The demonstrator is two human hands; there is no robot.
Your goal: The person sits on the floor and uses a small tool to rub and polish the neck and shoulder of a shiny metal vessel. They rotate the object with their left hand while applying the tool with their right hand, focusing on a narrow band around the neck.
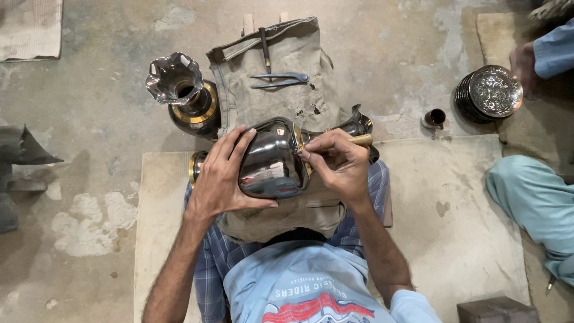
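A dark polished metal vase point(272, 161) with a brass band lies on its side across a grey cloth pad point(281, 66) over my lap. My left hand point(220, 176) is spread over the vase's round body and grips it. My right hand point(338, 161) pinches a small wooden-handled tool point(362, 140) with its tip against the vase's shoulder near the brass band. The vase's flared mouth point(357, 124) points right.
A second flared vase point(182, 93) stands upright at the upper left. Metal tongs point(280, 79) and a thin tool point(265, 51) lie on the cloth. A stack of engraved plates point(490, 93) and a small cup point(434, 118) sit right, beside another person's hand point(525, 66) and leg point(535, 203).
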